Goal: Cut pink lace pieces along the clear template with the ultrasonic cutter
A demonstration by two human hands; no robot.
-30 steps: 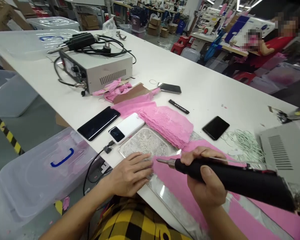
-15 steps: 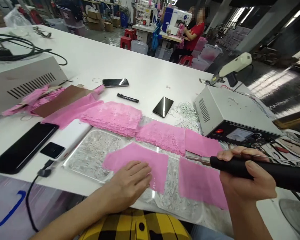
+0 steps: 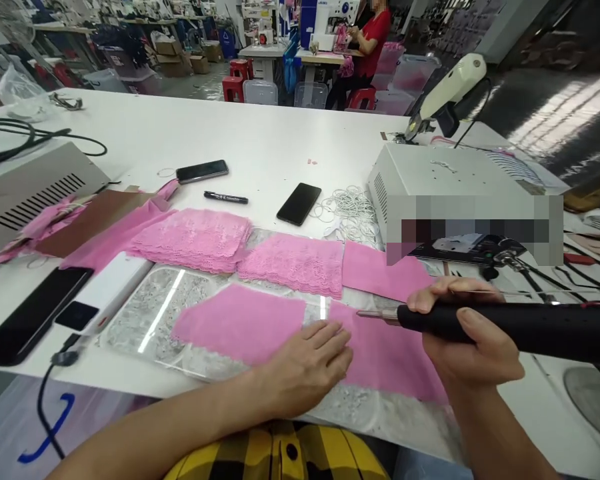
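My left hand (image 3: 307, 367) lies flat, fingers stretched out, across the gap between two pink fabric pieces, its fingertips at the left edge of the right piece (image 3: 390, 360). The other cut piece (image 3: 245, 320) is left of it on the clear mat (image 3: 125, 327). In my right hand (image 3: 465, 353) is a thick black pen-shaped tool (image 3: 525, 327) with a slim metal tip, which points left just over the upper edge of the right piece. Whether the tip touches the fabric cannot be made out. Behind lie two stacks of pink lace pieces (image 3: 190, 240) (image 3: 293, 263) and a plain pink piece (image 3: 380, 270).
A grey metal box (image 3: 440, 167) with a white hand-held tool (image 3: 450, 87) on top stands right. Thin cord (image 3: 353, 210), phones (image 3: 299, 204) (image 3: 203, 171), a black marker (image 3: 225, 197) and a power bank (image 3: 107, 290) lie around. A co-worker (image 3: 373, 40) sits at a sewing machine behind.
My left hand has moved right, off the left fabric piece to the edge of the right one. The tool in my right hand has shifted slightly left, and the view has turned and levelled.
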